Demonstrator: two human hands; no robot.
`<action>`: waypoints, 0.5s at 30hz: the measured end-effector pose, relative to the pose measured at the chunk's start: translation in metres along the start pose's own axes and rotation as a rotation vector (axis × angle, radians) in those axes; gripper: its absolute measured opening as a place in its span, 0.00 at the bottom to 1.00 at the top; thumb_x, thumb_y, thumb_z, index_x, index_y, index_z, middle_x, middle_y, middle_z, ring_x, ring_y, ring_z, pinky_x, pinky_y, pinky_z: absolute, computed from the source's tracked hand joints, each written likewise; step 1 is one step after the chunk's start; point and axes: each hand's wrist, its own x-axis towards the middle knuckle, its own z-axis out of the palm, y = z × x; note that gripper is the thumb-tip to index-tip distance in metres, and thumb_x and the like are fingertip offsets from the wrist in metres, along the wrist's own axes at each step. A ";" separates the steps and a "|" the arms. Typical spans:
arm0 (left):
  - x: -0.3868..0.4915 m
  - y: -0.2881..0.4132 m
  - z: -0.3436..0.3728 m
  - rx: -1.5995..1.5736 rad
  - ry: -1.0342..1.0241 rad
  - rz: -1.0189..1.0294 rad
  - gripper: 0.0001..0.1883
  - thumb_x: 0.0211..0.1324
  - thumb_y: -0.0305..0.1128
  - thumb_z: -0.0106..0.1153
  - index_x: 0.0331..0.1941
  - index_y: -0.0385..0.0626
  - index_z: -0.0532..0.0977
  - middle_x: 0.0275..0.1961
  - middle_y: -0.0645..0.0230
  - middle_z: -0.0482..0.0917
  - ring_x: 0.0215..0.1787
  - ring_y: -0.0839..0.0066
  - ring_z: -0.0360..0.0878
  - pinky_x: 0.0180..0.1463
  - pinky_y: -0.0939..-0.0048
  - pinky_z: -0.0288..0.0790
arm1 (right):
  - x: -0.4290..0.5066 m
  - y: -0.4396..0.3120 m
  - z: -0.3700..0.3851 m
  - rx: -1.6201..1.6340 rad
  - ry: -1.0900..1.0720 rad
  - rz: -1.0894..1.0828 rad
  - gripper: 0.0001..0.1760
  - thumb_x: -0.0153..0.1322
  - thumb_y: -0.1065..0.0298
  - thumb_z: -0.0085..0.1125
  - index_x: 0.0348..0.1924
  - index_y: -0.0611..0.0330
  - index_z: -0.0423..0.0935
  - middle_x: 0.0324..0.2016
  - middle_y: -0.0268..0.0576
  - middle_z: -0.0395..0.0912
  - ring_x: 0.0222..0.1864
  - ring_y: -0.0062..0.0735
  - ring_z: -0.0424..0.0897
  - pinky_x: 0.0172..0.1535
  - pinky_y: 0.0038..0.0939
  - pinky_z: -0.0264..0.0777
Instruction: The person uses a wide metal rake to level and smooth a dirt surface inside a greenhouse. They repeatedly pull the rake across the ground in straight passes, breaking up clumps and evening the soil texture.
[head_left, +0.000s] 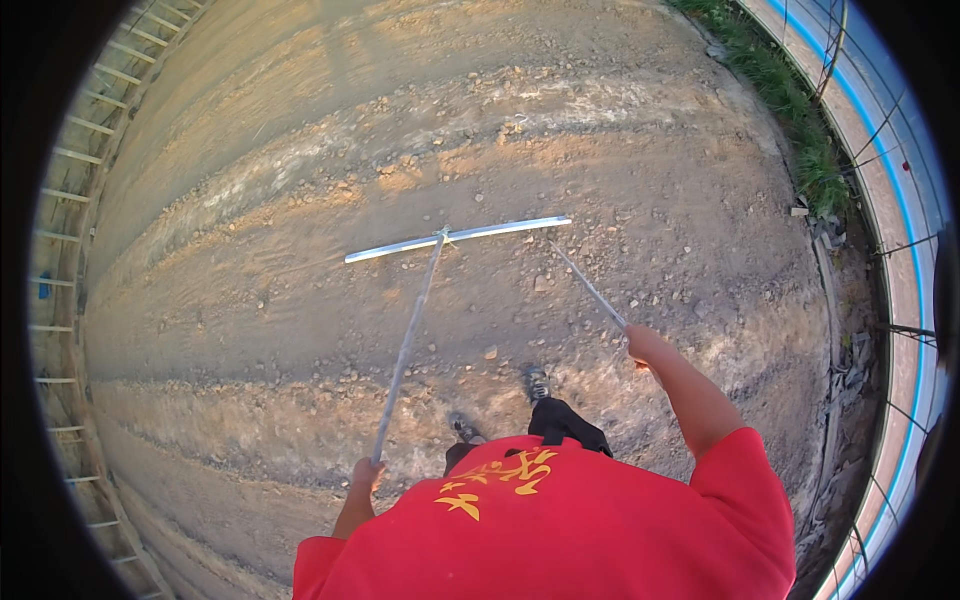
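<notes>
My left hand (367, 475) is closed around the near end of a long pole (407, 349). At its far end the pole meets a straight, pale metal bar (506, 227), tied on with what looks like wire or cord. The bar lies crosswise on the dirt ground (315, 315) before me. My right hand (646, 347) grips a thinner rod (589, 286), which slants forward and left. Its far tip ends near the bar's right end; whether it touches the soil I cannot tell.
Loose stones and low ridges of soil (427, 161) cross the ground. On the left runs a ladder-like row of pale slats (77, 156). To the right are grass (814, 161), rubble (844, 382), thin bars and a blue-striped pavement (870, 97). My shoes (537, 384) stand close behind the tools.
</notes>
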 end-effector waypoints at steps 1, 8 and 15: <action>0.000 0.000 0.001 0.013 0.004 -0.006 0.10 0.41 0.35 0.53 0.22 0.42 0.67 0.12 0.68 0.66 0.08 0.77 0.61 0.10 0.73 0.55 | -0.005 0.010 -0.001 0.022 0.003 -0.002 0.13 0.58 0.78 0.41 0.37 0.66 0.64 0.28 0.54 0.71 0.21 0.42 0.75 0.16 0.35 0.70; 0.003 -0.005 0.006 0.116 0.095 0.007 0.12 0.40 0.37 0.54 0.21 0.41 0.67 0.11 0.68 0.66 0.08 0.75 0.64 0.11 0.71 0.58 | -0.045 0.030 -0.028 -0.011 -0.027 -0.052 0.14 0.59 0.76 0.41 0.39 0.64 0.63 0.27 0.52 0.70 0.20 0.41 0.74 0.21 0.33 0.70; 0.013 -0.026 0.014 0.258 0.187 0.033 0.14 0.39 0.40 0.54 0.19 0.39 0.70 0.12 0.63 0.69 0.11 0.72 0.68 0.16 0.70 0.61 | 0.017 0.036 -0.027 -0.118 0.106 -0.114 0.14 0.59 0.74 0.41 0.39 0.65 0.63 0.28 0.53 0.72 0.28 0.45 0.74 0.30 0.38 0.68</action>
